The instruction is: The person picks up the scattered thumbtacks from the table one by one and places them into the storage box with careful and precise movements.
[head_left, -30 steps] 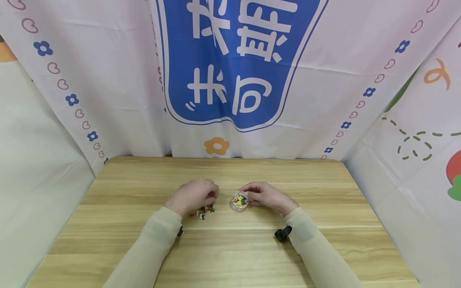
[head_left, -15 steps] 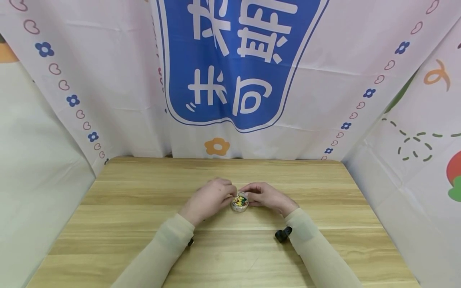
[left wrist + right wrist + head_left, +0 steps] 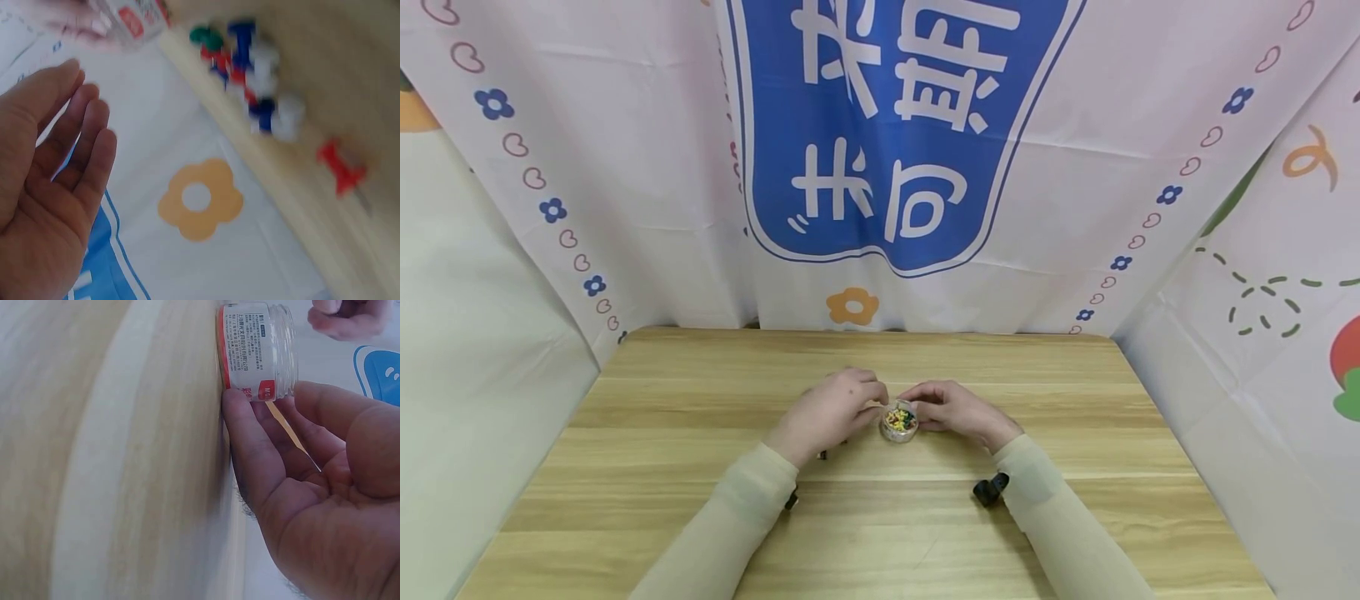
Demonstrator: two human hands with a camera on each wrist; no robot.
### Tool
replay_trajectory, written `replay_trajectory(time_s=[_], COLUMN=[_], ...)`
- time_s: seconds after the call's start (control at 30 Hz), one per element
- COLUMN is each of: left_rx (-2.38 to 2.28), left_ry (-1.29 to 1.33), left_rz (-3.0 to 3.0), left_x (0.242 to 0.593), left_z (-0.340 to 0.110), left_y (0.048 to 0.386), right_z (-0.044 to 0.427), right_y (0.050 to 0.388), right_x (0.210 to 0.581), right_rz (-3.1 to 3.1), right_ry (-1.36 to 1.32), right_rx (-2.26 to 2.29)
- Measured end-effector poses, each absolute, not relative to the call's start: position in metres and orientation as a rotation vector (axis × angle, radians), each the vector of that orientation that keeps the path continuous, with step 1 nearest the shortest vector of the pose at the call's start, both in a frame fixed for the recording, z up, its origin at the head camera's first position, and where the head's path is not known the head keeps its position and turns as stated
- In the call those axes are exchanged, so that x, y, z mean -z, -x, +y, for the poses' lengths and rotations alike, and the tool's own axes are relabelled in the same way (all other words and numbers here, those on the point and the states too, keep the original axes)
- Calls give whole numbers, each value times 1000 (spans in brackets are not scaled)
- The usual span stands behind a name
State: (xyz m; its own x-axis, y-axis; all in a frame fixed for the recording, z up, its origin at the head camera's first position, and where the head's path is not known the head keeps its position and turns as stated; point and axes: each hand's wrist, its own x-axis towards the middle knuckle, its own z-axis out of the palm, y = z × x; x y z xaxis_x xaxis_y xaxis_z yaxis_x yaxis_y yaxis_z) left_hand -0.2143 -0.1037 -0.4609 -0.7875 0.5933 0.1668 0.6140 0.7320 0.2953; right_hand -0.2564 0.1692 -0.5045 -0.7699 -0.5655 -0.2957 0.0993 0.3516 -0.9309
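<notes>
A small clear round jar of colored push pins stands on the wooden table. My right hand holds it from the right. In the right wrist view the jar shows a printed label, with my right hand's fingers against its side. My left hand is just left of the jar's rim. The left wrist view shows this left hand with loosely bent fingers and nothing visible between them. A blurred heap of red, blue, white and green push pins lies nearby, with one red push pin apart.
The wooden table reaches back to a white curtain with a blue printed panel. A black wrist device sits at the right sleeve. The left hand mostly hides the loose pins in the head view.
My left hand has moved right from above the loose pins to the jar's rim, then drawn slightly back left. My right hand and the jar have stayed in place.
</notes>
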Motion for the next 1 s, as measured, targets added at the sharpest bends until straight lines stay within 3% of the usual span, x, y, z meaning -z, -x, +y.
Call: replay_trajectory(time_s=[0.43,1.0], left_rx=[433,442], left_ry=[979,923], left_rz=[-3081,-3198], left_x=[462,471], left_z=[-137,-141], left_y=[222,220], right_z=[167,169], right_y=[255,257], right_x=[503,505], right_rz=[2034,2032], right_ry=[381,390], right_rx=[1450,1461])
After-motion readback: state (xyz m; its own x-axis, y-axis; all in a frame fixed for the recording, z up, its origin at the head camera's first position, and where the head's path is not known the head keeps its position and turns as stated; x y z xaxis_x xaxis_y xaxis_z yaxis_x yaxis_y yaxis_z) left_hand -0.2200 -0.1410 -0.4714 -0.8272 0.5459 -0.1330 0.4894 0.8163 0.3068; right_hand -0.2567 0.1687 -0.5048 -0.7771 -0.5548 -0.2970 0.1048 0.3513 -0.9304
